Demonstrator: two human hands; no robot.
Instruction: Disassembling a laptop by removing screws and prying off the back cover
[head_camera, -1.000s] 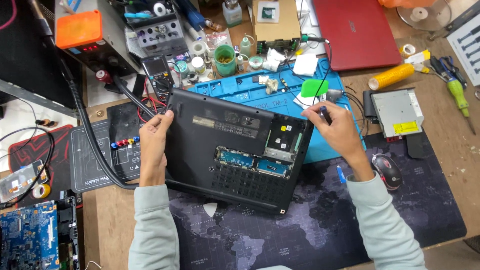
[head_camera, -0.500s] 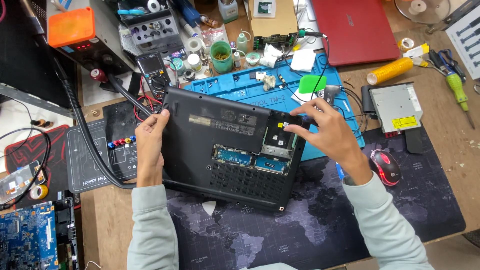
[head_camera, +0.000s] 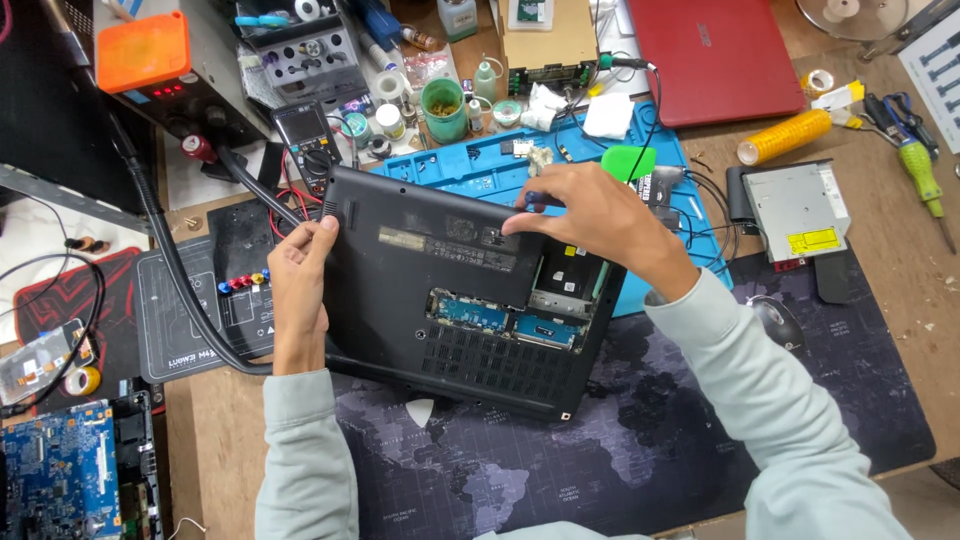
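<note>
A black laptop (head_camera: 400, 290) lies bottom-up on the desk, an open bay at its right side showing circuit boards (head_camera: 510, 320) and a metal drive cage (head_camera: 570, 285). My left hand (head_camera: 298, 290) grips the laptop's left edge, thumb on the corner. My right hand (head_camera: 590, 215) reaches over the far edge near the middle. Its fingertips press on the base cover, pinching a small dark screwdriver (head_camera: 535, 200) with a blue tip.
A blue work mat (head_camera: 470, 165) with small parts lies behind the laptop. A red laptop (head_camera: 720, 55), optical drive (head_camera: 795, 210), mouse (head_camera: 775, 320) and green-handled screwdriver (head_camera: 915, 165) sit right. A multimeter (head_camera: 310, 150), power supply (head_camera: 150, 55) and bare circuit board (head_camera: 55, 480) sit left.
My right hand has moved left with the screwdriver, from the laptop's right corner to the middle of its far edge. My left hand has stayed on the left edge.
</note>
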